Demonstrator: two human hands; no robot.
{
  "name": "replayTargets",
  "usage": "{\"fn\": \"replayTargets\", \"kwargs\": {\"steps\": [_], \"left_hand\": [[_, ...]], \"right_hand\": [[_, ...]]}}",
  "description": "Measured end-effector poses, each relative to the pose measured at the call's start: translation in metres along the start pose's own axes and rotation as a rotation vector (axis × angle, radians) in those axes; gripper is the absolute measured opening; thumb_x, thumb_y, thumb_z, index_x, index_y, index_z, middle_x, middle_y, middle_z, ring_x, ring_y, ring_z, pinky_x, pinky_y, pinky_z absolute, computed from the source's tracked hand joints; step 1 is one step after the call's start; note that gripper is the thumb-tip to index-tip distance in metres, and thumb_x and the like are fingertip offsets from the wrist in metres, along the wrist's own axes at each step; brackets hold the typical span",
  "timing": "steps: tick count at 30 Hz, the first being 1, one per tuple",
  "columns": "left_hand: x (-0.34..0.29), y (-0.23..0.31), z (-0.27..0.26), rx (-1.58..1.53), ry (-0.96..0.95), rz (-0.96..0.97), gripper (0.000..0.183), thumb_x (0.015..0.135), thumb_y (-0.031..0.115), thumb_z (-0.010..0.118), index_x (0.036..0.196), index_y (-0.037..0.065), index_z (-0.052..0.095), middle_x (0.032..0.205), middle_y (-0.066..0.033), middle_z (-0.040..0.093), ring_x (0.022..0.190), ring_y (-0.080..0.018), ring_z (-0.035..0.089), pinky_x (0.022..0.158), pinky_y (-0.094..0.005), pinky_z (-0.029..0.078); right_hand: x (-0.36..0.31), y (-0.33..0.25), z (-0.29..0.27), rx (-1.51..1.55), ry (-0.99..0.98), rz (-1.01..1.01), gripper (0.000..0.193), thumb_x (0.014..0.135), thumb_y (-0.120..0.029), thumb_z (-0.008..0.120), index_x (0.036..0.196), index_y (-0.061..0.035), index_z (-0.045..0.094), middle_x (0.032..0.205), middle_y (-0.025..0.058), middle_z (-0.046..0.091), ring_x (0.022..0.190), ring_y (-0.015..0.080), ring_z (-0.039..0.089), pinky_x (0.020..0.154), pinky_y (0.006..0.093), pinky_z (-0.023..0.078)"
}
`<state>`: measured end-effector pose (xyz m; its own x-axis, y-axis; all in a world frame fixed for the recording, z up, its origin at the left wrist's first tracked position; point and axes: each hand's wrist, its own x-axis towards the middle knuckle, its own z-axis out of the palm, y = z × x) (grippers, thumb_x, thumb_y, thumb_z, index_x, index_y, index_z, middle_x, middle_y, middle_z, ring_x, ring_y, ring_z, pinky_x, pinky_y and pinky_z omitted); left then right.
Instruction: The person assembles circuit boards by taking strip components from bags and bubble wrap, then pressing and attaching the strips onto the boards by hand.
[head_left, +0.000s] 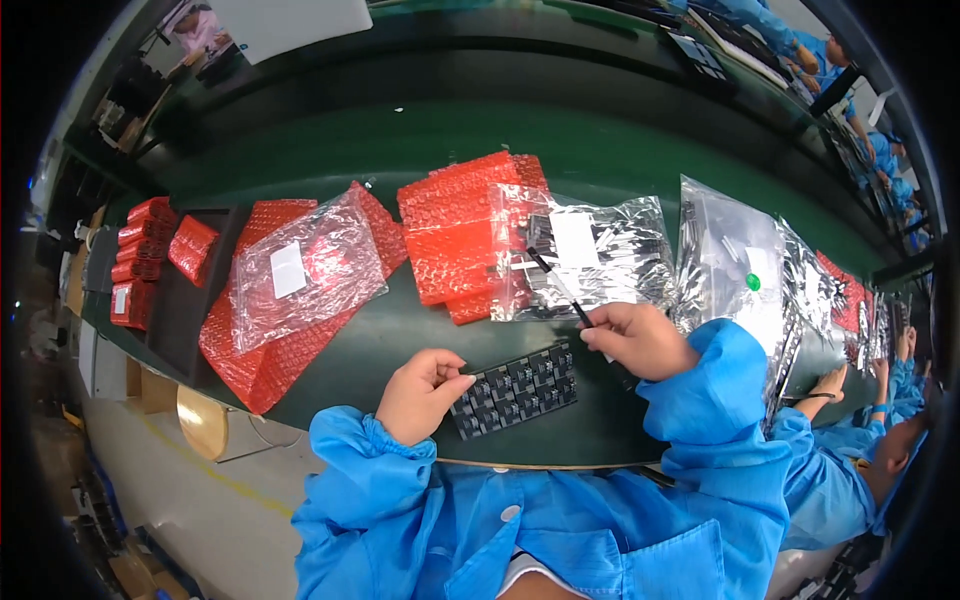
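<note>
My left hand pinches the left edge of a black panel between thumb and fingers. The panel lies slightly tilted near the table's front edge, with small dark parts in rows across it. Over its far right corner, my right hand is closed on a slim pen-like stick, dark at the ends and pale along the middle. The stick's far end reaches over a clear bag holding many small black and silvery strips and bearing a white label. Which kind of tool the stick is, I cannot tell.
Red bubble-wrap sheets lie behind the panel, and a clear bubble bag is to the left. A dark tray with red-wrapped bundles stands far left. More clear bags lie right, beside a co-worker's hand.
</note>
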<state>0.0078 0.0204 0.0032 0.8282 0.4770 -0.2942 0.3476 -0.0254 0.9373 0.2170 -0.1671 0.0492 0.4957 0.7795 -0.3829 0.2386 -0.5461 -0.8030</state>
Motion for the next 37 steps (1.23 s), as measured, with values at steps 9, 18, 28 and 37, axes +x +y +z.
{"fn": "replayTargets", "kwargs": {"steps": [9,18,28,37], "left_hand": [[0.000,0.025,0.010,0.233,0.097,0.254,0.028,0.078,0.012,0.063,0.103,0.001,0.056,0.084,-0.0088,0.061,0.072,-0.0138,0.059,0.064,-0.0256,0.047],[0.003,0.035,0.008,-0.457,-0.074,-0.022,0.020,0.088,0.013,0.051,0.099,-0.003,0.054,0.082,-0.0114,0.060,0.071,-0.0168,0.059,0.062,-0.0263,0.047],[-0.002,0.045,0.030,-0.160,-0.061,0.069,0.017,0.083,0.014,0.059,0.090,0.000,0.062,0.078,-0.0065,0.064,0.070,-0.0108,0.060,0.062,-0.0226,0.047],[-0.001,0.038,0.037,0.235,-0.028,0.428,0.023,0.080,0.016,0.062,0.100,0.004,0.060,0.091,-0.0097,0.062,0.077,-0.0197,0.060,0.066,-0.0296,0.048]], "right_hand": [[-0.009,-0.004,0.019,0.051,-0.122,-0.038,0.021,0.082,-0.019,0.058,0.096,-0.0034,0.061,0.074,0.0068,0.062,0.065,0.0135,0.058,0.061,0.0265,0.045],[-0.019,-0.021,0.029,-0.565,0.029,-0.449,0.022,0.076,-0.022,0.061,0.093,-0.0090,0.062,0.084,0.0089,0.062,0.077,0.0253,0.060,0.066,0.0352,0.048],[-0.023,-0.057,0.029,-0.442,0.197,-0.607,0.030,0.070,-0.013,0.067,0.098,-0.0040,0.059,0.090,0.0117,0.059,0.085,0.0289,0.056,0.074,0.0363,0.045],[-0.012,-0.035,0.019,-0.278,0.058,-0.167,0.020,0.078,-0.012,0.061,0.097,-0.0045,0.060,0.084,0.0140,0.064,0.077,0.0210,0.064,0.068,0.0329,0.050]]}}
